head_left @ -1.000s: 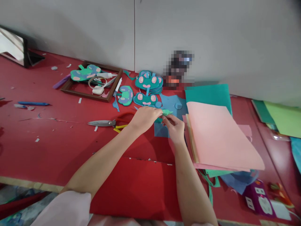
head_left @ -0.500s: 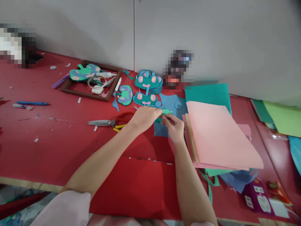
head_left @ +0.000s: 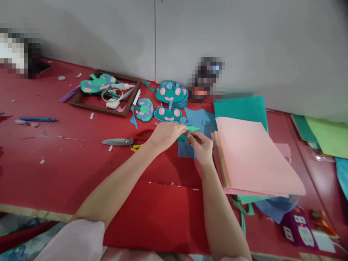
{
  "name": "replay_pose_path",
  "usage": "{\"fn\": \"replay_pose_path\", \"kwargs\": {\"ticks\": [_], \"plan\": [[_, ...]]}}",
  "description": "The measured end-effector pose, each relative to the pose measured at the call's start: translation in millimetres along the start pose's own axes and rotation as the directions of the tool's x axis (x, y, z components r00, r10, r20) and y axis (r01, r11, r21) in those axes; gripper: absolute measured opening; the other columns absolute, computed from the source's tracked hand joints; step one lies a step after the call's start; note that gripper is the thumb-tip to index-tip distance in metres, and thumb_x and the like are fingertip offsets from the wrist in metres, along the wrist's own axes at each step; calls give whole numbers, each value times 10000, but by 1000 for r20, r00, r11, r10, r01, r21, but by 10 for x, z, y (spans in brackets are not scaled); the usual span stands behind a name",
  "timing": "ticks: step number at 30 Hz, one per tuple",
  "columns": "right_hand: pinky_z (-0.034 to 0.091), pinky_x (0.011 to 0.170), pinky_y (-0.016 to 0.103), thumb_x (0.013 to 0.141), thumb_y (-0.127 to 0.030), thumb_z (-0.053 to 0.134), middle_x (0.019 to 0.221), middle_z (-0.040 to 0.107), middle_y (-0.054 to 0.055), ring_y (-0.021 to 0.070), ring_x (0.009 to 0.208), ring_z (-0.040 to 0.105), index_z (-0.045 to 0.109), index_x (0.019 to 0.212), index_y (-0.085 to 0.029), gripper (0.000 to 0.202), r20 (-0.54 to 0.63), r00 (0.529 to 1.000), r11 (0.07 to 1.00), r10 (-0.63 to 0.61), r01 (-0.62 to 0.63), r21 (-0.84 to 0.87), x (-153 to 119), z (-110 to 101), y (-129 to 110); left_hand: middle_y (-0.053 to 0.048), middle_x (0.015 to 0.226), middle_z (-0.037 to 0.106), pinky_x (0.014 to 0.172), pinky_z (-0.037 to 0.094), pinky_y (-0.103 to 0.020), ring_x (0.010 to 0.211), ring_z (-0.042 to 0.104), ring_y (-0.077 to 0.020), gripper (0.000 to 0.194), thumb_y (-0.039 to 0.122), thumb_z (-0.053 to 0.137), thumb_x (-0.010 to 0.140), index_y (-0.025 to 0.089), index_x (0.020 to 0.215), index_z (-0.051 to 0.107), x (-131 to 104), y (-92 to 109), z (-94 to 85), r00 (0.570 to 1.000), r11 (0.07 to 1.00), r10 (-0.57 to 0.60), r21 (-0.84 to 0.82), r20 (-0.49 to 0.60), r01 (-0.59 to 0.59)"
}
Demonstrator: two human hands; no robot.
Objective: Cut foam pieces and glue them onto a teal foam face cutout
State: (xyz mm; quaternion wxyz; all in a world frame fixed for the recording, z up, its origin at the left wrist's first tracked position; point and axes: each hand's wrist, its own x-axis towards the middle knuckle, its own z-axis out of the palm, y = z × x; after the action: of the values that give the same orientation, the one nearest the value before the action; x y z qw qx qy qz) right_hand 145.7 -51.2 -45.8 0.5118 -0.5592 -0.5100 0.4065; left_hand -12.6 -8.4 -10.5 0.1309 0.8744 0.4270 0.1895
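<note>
My left hand [head_left: 170,135] and my right hand [head_left: 201,144] meet over the middle of the red table, fingers pinched together. Between them they hold a small light green cut-out piece [head_left: 192,129], partly hidden by the fingers. Beneath the hands lie a blue foam sheet [head_left: 197,117] and a smaller blue piece [head_left: 186,149]. Just beyond my left hand sits a teal frog-face cut-out [head_left: 167,114] with pink spots, near a stack of similar frog faces [head_left: 170,93]. A pair of scissors [head_left: 118,142] rests left of my left wrist, its handles partly covered by my forearm.
At the back left, a brown frame [head_left: 98,109] surrounds a tape roll, a white tube and other small things. Pink sheets [head_left: 258,156] are piled on the right, with a teal sheet [head_left: 241,107] behind. A purple box [head_left: 297,228] stands at the lower right. A blue pen [head_left: 38,119] lies left.
Both hands stay almost in place, still holding the light green piece; my left hand has shifted very slightly.
</note>
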Motion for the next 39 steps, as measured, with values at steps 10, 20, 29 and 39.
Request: {"fn": "replay_pose_path", "kwargs": {"ticks": [10,20,29,39], "plan": [[477,550,254,761,-346,638,644,603,-18,103,564,535,669,742,-184,166,-5,1000,1000,-3,3,4,-8,5,-21,-17,867,715,543,347,-248,713,647,-160,237,275,423,928,207,942,650,4,19,15,1000,999,-29,25,-8,30],[486,544,261,764,-379,632,666,644,2,114,555,553,661,746,-178,204,-59,998,1000,-3,2,-4,5,11,-33,-18,873,715,668,449,-245,822,662,-162,146,214,453,902,199,943,592,33,-46,-70,968,931,-229,-312,-100,188],[492,504,241,720,-393,651,743,695,44,125,585,565,627,737,-167,227,-292,952,996,91,-79,52,55,-45,72,-3,722,662,568,483,-185,639,650,-92,108,152,503,860,163,770,561,64,-531,-387,746,192,-666,-966,0,172],[493,505,242,709,-447,655,751,683,40,113,573,552,621,728,-161,289,-321,941,994,107,-90,66,64,-70,130,114,1010,688,835,454,-114,1243,436,21,422,377,185,1005,284,886,578,-245,-1005,-606,471,23,-835,-873,-284,-487]]}}
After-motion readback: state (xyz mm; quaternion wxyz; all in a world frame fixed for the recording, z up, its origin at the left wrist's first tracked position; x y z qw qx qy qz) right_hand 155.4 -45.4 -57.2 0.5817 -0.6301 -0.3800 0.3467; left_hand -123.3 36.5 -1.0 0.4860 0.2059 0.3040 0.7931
